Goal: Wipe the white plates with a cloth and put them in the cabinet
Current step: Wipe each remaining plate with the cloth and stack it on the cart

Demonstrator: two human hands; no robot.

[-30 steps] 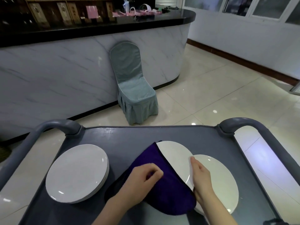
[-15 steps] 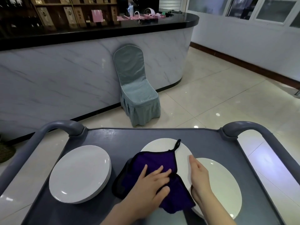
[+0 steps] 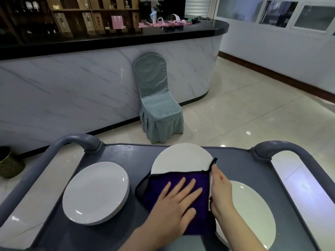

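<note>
Fingers (image 3: 181, 185) of left hand (image 3: 172, 209): spread flat, pressing cloth (image 3: 156, 188) onto plate (image 3: 181, 158) to wipe it. Right hand (image 3: 220, 192): fingers straight, together, against that plate's right rim, likely steadying it. Second plate (image 3: 250, 214) right; stack (image 3: 96, 192) left. All on cart (image 3: 126, 154).

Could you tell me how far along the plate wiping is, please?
Nothing looks put away: all plates sit on the cart, no cabinet in view. In hand: the left hand presses the purple cloth on the middle plate, the right hand at its rim. Remaining, probably: the stack, the right plate, all shelving.
</note>
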